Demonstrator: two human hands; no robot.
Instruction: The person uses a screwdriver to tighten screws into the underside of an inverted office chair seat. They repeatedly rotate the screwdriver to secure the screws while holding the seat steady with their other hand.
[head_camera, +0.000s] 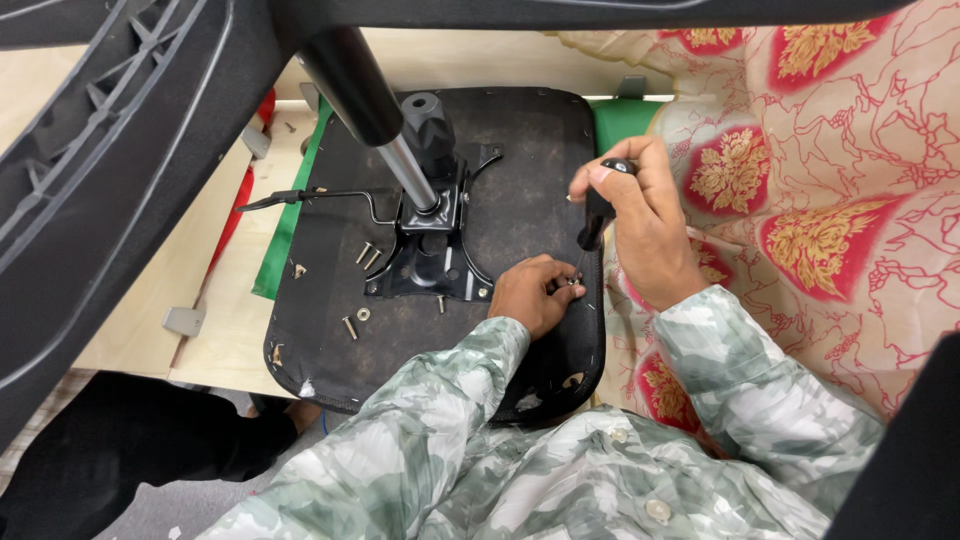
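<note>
Black fabric covers the underside of a chair seat (330, 290) that lies upside down on a pale wooden surface (200, 260). A person in a green and white patterned shirt leans over it.

The right hand (645, 225) is clenched around the black handle of a screwdriver (597, 215), with the thumb on top of the handle. The screwdriver stands almost upright near the right edge of the seat, and its tip points down at a small silver screw (573, 283). The left hand (532, 292) pinches that screw with its fingertips, right on the seat, just beside the screwdriver tip.

In the middle of the seat sits a black metal plate (425, 262). A shiny post (410, 170) rises from it toward the camera, and a thin lever (310, 196) sticks out from it to the left. A few loose screws (368, 255) lie on the seat to the left of the plate, and a washer (362, 314) lies nearer, beside one more screw.

A big black plastic chair base (120, 170) fills the near left of the view. A green cloth (285, 235) shows under the left side of the seat. To the right hangs a cream cloth (830, 200) with red and gold flowers.
</note>
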